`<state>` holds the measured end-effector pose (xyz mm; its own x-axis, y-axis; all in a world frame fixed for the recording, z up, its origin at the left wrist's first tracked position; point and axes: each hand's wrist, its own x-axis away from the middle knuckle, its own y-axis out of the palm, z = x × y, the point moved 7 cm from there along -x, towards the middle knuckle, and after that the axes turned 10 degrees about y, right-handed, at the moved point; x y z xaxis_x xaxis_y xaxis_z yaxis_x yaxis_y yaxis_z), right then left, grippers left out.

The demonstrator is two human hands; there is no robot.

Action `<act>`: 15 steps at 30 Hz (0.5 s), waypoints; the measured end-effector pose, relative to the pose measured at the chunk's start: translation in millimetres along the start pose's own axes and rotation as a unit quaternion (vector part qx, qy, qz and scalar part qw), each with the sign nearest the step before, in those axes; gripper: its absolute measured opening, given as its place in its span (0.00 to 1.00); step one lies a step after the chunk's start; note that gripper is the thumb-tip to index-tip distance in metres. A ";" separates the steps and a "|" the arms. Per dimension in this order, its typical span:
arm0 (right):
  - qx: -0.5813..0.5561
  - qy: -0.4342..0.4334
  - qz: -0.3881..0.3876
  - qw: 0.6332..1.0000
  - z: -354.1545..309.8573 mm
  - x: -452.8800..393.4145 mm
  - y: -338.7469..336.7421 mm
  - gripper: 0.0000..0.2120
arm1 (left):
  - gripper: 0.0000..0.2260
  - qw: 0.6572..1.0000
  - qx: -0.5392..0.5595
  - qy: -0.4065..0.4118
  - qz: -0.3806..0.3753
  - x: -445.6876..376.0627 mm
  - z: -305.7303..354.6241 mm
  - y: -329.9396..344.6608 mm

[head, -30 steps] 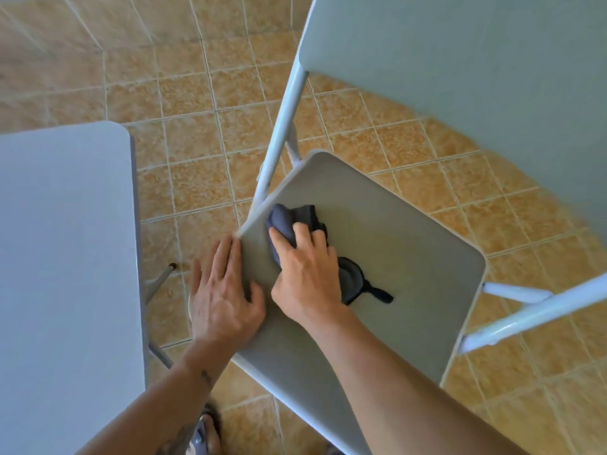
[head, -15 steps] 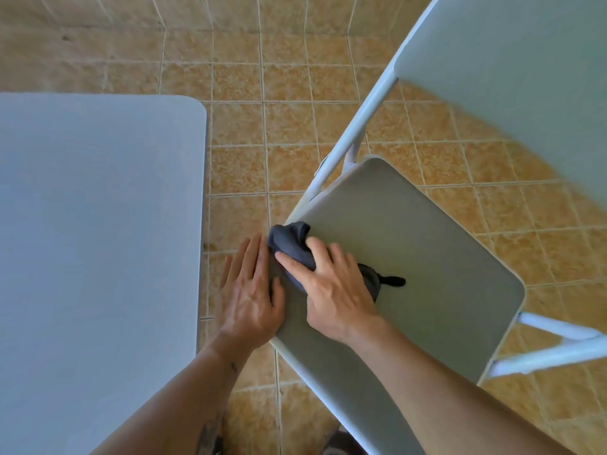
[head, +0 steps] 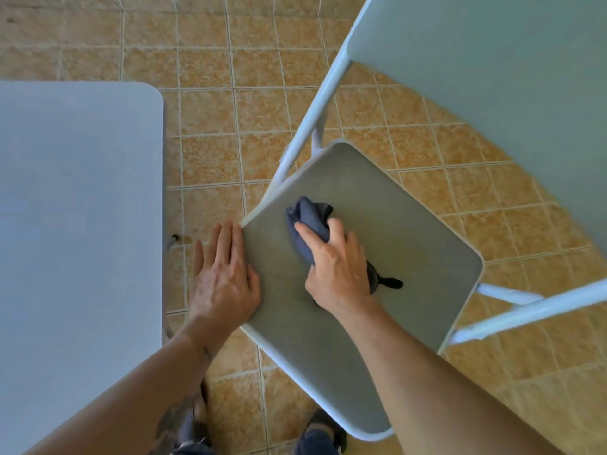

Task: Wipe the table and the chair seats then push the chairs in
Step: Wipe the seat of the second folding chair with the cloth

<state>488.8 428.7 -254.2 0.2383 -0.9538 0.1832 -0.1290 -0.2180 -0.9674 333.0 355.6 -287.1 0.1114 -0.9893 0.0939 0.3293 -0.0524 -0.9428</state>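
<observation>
A white folding chair stands in the middle of the view, its grey seat turned at an angle. My right hand presses a bunched dark blue cloth onto the left part of the seat, fingers closed over it. My left hand lies flat along the seat's left edge, fingers together and extended, thumb on the seat. The white table fills the left side, with a strip of floor between it and the chair.
The chair's backrest rises at the upper right and its white frame tubes run out to the right. Tan tiled floor surrounds everything. A table leg foot shows by the table edge. My feet are at the bottom.
My right hand has slid the cloth from the seat's left corner toward the seat's middle. The left hand stays on the seat's edge. The view has shifted, showing more of the table.
</observation>
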 end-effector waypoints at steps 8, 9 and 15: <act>0.001 0.087 0.015 0.996 81.4 51.1 -13.4 0.35 | 0.35 0.993 0.023 0.110 -0.028 3.4 80.4 12.3; 0.014 0.076 0.012 0.997 95.7 63.6 -13.8 0.35 | 0.35 0.993 0.022 0.109 -0.034 7.1 85.2 17.8; -0.013 0.251 0.036 0.967 188.8 79.3 -28.7 0.34 | 0.37 0.994 -0.031 0.102 -0.040 6.9 95.4 30.7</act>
<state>693.2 398.5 -245.0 -0.2694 -0.9452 0.1845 -0.1535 -0.1469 -0.9772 433.3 360.1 -284.8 -0.1066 -0.9884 0.1084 0.2711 -0.1337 -0.9532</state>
